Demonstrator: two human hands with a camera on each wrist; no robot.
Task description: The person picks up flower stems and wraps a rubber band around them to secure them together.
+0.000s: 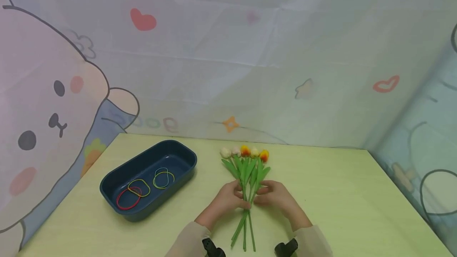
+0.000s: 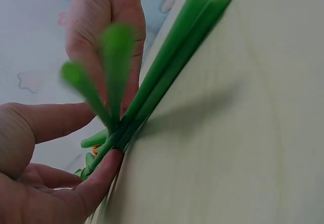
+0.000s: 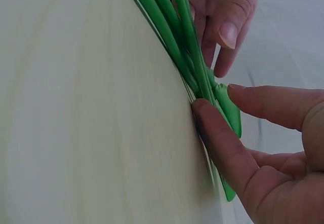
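The tulip bunch (image 1: 246,177) lies on the pale green table (image 1: 339,193), near the middle and toward the near edge, with its heads pointing far and its stems running back toward the person. The left hand (image 1: 225,200) and the right hand (image 1: 276,196) close on it from either side, where the stems gather below the leaves. In the left wrist view the left thumb presses against the stems (image 2: 172,67) low against the table, with the other fingers curled loosely behind; in the right wrist view the right thumb presses the stems (image 3: 169,26) from the other side, and the forefinger reaches over a leaf. Whether either hand fully wraps the bundle cannot be told, as the stems hide the inner fingers.

A leaf in the left wrist view is blurred. The flower heads are small in the head view, and their exact number is hard to settle. The stem ends stop just short of the near edge, between the two sleeves.

To the left, well apart from the bunch, a dark blue tray (image 1: 178,154) holds coloured rubber bands (image 1: 143,189). The table to the right of the hands is bare up to its right edge. A printed cloth backdrop (image 1: 250,70) rises behind the far edge.
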